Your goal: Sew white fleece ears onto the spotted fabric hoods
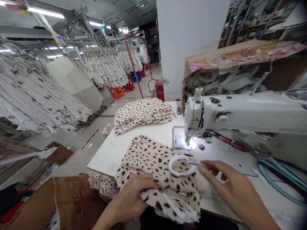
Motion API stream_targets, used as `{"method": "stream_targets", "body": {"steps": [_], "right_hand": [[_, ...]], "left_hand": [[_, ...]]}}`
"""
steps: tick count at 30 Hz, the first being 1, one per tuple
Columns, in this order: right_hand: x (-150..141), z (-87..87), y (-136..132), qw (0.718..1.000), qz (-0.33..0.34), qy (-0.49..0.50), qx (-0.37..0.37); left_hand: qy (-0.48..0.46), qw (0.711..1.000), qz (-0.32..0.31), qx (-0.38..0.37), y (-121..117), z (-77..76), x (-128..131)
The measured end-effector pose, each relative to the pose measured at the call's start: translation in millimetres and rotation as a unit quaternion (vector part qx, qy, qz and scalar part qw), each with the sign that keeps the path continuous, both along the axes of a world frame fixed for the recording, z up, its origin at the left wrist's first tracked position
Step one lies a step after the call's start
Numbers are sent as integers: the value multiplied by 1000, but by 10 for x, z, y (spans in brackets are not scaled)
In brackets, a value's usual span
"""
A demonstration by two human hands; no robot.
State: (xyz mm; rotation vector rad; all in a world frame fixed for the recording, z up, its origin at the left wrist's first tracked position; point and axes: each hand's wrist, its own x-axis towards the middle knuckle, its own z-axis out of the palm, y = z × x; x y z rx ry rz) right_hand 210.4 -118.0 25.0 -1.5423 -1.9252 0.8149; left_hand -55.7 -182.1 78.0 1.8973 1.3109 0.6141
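Note:
My left hand point(136, 195) is closed on the near edge of a beige cloth piece with dark spots point(151, 156), bunching it at the table's front edge. A white ring-shaped band point(182, 174) lies on the cloth, right of that hand. Between thumb and forefinger, my right hand point(230, 183) pinches a thin metal tool point(198, 164), whose tip reaches the ring's right side; its exact kind is unclear. Just behind the ring is the lit needle area of a white sewing machine point(251, 110), partly pixelated.
A stack of spotted cloth pieces point(144, 111) lies at the back of the table. Red-handled snips point(233, 143) and teal-handled scissors point(266, 174) rest at right. Behind the machine stands a box point(275, 75) with white rings. A cardboard box point(76, 198) is at lower left.

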Motion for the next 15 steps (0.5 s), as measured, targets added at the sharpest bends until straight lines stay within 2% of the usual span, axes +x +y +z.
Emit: {"method": "stream_targets", "body": {"steps": [1, 3, 5, 7, 9, 11, 13, 15], "right_hand": [[-46, -29, 55, 999, -19, -40, -5], [-200, -73, 139, 996, 7, -91, -10], [-365, -86, 171, 996, 46, -79, 12], [-463, -48, 154, 995, 92, -22, 25], [-465, 53, 102, 987, 157, 39, 16], [-392, 206, 39, 975, 212, 72, 7], [-290, 366, -7, 969, 228, 90, 15], [-187, 465, -27, 970, 215, 107, 50]], "left_hand": [[11, 1000, -3, -3, 48, 21, 27], [29, 1000, 5, 2, 175, 48, 82], [29, 999, 21, 27, 327, 55, 115], [14, 998, 14, 67, 481, 65, 108], [5, 995, -26, 100, 606, 105, 73], [2, 990, -95, 103, 680, 181, 41], [0, 984, -151, 96, 697, 273, 36], [-5, 982, -147, 121, 668, 344, 50]]}}
